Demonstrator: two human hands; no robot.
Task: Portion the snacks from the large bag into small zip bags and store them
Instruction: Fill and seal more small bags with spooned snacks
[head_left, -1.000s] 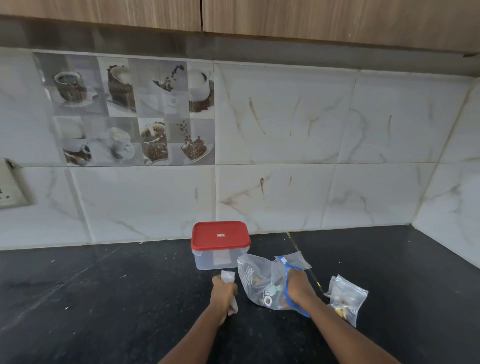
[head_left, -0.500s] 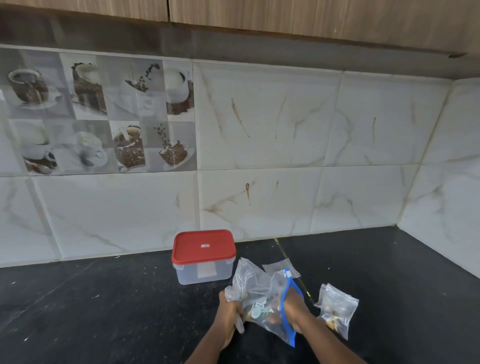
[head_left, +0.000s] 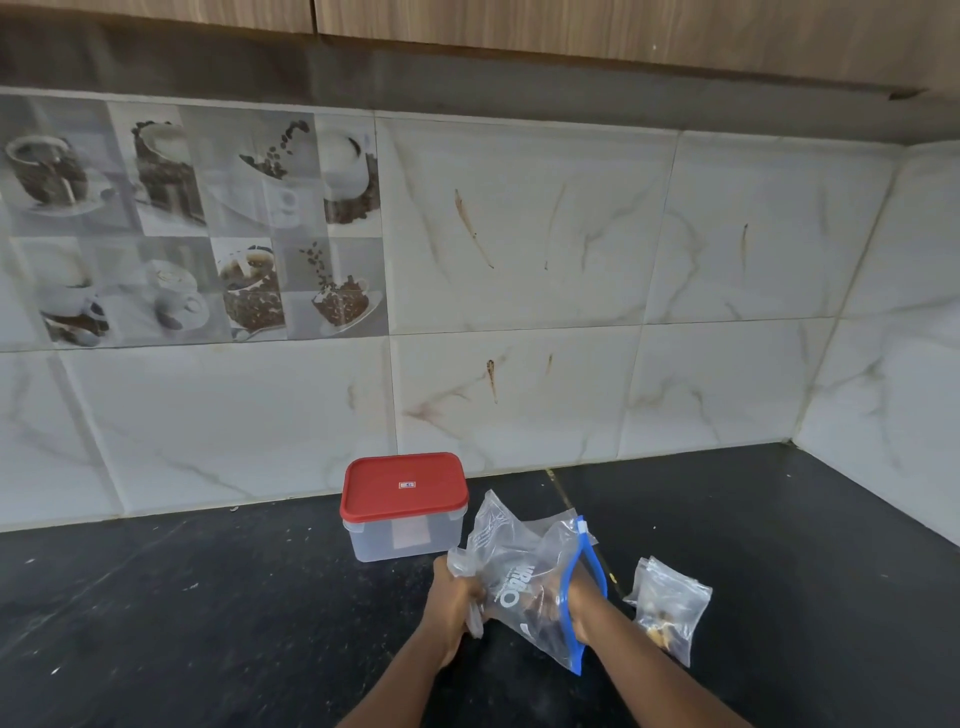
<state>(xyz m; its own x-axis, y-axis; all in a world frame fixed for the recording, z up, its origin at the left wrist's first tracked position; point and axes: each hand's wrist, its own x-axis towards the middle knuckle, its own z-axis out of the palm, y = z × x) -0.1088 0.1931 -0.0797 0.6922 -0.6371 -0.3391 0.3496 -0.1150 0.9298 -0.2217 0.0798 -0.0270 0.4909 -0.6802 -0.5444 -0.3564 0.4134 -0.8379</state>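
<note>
Large bag (head_left: 511, 548) of snacks is being held up just above the black counter (head_left: 208, 623), between the person's two hands, in front of and slightly right of a clear container (head_left: 402, 538) that is wearing a red lid (head_left: 402, 486). From the head camera, the left forearm (head_left: 405, 675) is reaching up from the bottom edge, and the left hand (head_left: 454, 597) is making a fist at the bag's left side, its fingers curling tightly around a crumpled small bag (head_left: 474, 626) whose plastic is poking out above and below the fist. The right forearm (head_left: 665, 680) is coming in diagonally from the lower right, and the right hand (head_left: 584, 605) is pushing into the large bag's mouth, with the blue zip strip (head_left: 574, 649) looping around it. Its fingers are lying behind the wrinkled plastic, so whether they are gripping anything cannot be told. The large bag is looking clear and creased, showing white lettering (head_left: 511, 590) on its side and dark snack pieces (head_left: 540, 610) showing low inside it, while its upper left corner is sticking up toward the container. Just to the right, a filled small bag (head_left: 667, 608) is lying on the counter, apart from the right hand, with brownish pieces showing through it. Behind everything, a marbled tile wall (head_left: 519, 260) is rising, carrying a panel of coffee-cup tiles (head_left: 192, 223) at the left.
</note>
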